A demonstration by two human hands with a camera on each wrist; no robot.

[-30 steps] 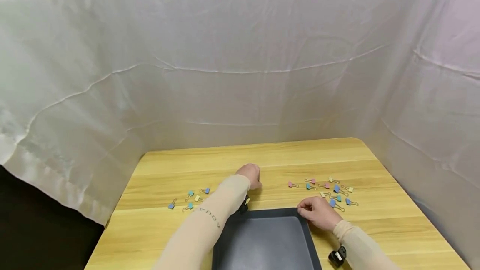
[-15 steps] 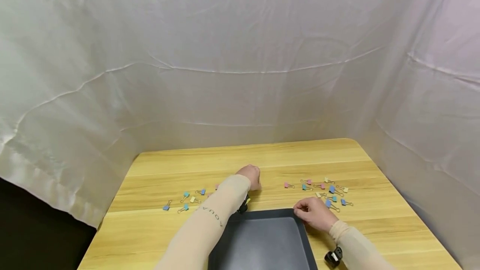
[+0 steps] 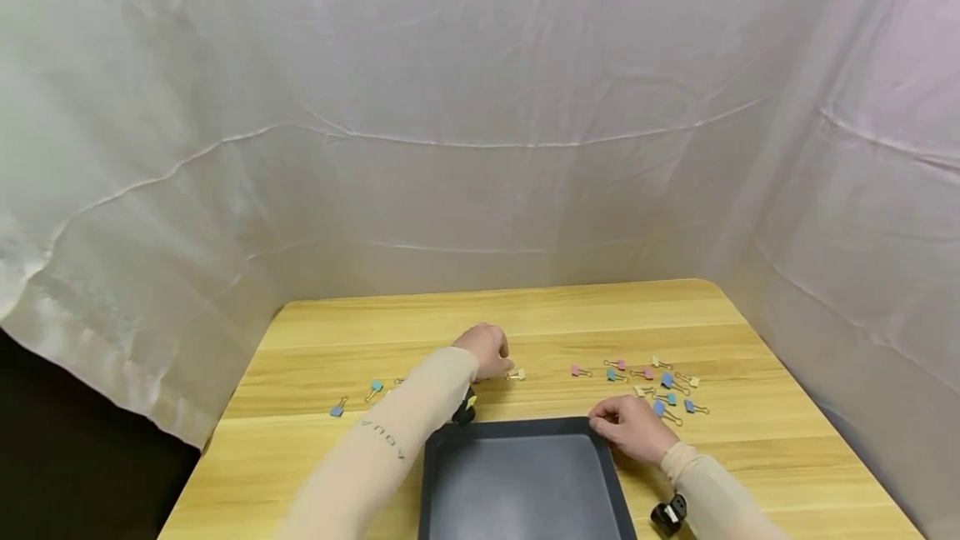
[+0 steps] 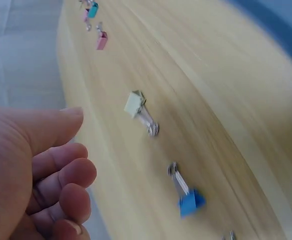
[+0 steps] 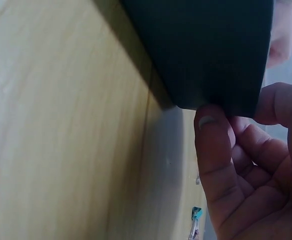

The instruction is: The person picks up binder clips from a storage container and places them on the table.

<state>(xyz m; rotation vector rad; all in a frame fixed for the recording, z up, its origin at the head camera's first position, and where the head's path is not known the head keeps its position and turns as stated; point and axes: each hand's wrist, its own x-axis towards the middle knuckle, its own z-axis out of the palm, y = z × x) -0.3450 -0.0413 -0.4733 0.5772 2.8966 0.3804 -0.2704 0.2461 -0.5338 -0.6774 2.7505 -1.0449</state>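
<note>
My left hand (image 3: 486,348) hovers over the table behind the tray with loosely curled fingers and nothing in its grasp. Just right of its fingertips lies a pale yellow binder clip (image 3: 517,374); the left wrist view shows this clip apart from the thumb (image 4: 65,125). A blue binder clip (image 4: 190,203) lies close by it in that view. My right hand (image 3: 636,427) pinches the far right corner of a dark grey baking tray (image 3: 525,482) between thumb and fingers. The right wrist view shows the tray's outer side wall (image 5: 206,55) between them.
Several coloured binder clips, among them a pink clip (image 3: 579,371) and a blue clip (image 3: 692,407), lie scattered right of the tray. A smaller group with a teal clip (image 3: 377,386) lies left, partly behind my left sleeve (image 3: 390,432). A pale curtain (image 3: 480,190) surrounds the wooden table (image 3: 247,457).
My left hand has shifted left, and the pale yellow binder clip now shows beside it on the table. My right hand keeps its pinch on the tray corner.
</note>
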